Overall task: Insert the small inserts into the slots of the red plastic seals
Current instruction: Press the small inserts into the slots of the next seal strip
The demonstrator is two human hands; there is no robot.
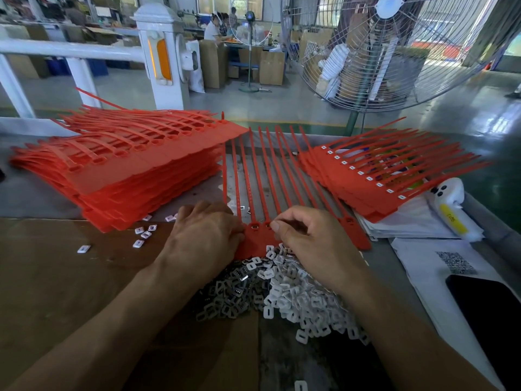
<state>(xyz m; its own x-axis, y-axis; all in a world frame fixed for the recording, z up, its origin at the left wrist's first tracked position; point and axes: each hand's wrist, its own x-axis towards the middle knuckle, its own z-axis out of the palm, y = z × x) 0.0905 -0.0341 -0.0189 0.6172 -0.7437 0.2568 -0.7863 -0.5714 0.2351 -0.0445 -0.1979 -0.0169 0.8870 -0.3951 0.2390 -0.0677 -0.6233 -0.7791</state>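
A strip of joined red plastic seals [260,235] lies before me, its long tails pointing away. My left hand [204,238] rests on its left end, fingers curled over the edge. My right hand [307,235] hovers over the seal heads with thumb and forefinger pinched together at a slot; whatever is between them is hidden. A heap of small white inserts [284,294] lies just below the strip, under my wrists. One slot [254,225] between my hands shows a white insert.
A tall stack of red seal strips [135,162] lies at the left, a smaller stack with white inserts [375,176] at the right. Loose inserts [142,235] dot the brown cardboard [56,277]. Papers and a dark phone [487,314] lie right; a large fan [394,52] stands behind.
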